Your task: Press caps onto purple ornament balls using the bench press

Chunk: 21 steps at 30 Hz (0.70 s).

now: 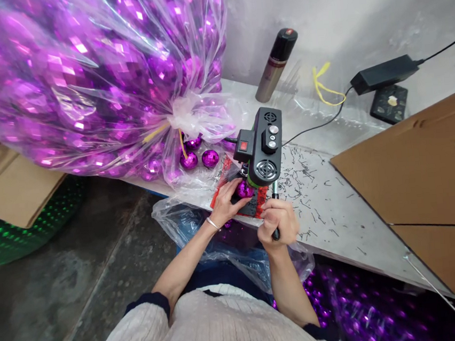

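Observation:
A small black bench machine (pixel 265 143) with round vents, silver knobs and a red switch stands near the table's front edge. Beneath its head, my left hand (pixel 226 203) grips a shiny purple faceted ball (pixel 244 188) between thumb and fingers. My right hand (pixel 278 222) is wrapped round the black handle of a lever (pixel 275 189) on the machine's right side. Under the machine lies a red and black base (pixel 263 196). Two more purple balls (pixel 210 157) rest on the table just left of the machine. The contact between ball and machine is partly hidden.
A big clear bag of purple balls (pixel 93 71), tied at its neck, fills the upper left. Small dark bits litter the white table (pixel 337 219). Behind stand a spray can (pixel 276 66) and a power adapter (pixel 385 74). A cardboard box (pixel 424 173) is at right.

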### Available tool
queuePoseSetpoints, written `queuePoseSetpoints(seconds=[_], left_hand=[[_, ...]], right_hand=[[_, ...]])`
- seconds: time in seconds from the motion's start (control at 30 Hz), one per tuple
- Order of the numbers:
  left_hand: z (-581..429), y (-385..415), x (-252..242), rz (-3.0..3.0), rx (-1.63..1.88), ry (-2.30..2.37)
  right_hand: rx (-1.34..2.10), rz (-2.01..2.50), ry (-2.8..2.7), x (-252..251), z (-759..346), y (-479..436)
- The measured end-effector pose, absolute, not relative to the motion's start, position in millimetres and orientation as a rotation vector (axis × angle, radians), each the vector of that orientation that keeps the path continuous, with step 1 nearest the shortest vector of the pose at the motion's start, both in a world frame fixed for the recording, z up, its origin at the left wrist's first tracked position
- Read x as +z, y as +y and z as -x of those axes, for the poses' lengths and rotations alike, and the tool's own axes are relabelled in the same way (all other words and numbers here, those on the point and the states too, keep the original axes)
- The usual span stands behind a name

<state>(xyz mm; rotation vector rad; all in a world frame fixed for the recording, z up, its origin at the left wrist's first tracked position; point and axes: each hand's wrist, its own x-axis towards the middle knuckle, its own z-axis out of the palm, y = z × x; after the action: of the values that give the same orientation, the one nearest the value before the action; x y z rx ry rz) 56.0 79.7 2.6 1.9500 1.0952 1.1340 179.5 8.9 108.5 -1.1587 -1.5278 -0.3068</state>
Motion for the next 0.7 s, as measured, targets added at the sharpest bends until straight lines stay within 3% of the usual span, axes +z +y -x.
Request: queuePoseSetpoints(seconds=[0.7], left_hand=[[-55.8,80.7,-2.9,-2.048,1.265,1.043]], right_hand=[[-0.356,1.093,-1.445,71.8,-176.3,14.6]])
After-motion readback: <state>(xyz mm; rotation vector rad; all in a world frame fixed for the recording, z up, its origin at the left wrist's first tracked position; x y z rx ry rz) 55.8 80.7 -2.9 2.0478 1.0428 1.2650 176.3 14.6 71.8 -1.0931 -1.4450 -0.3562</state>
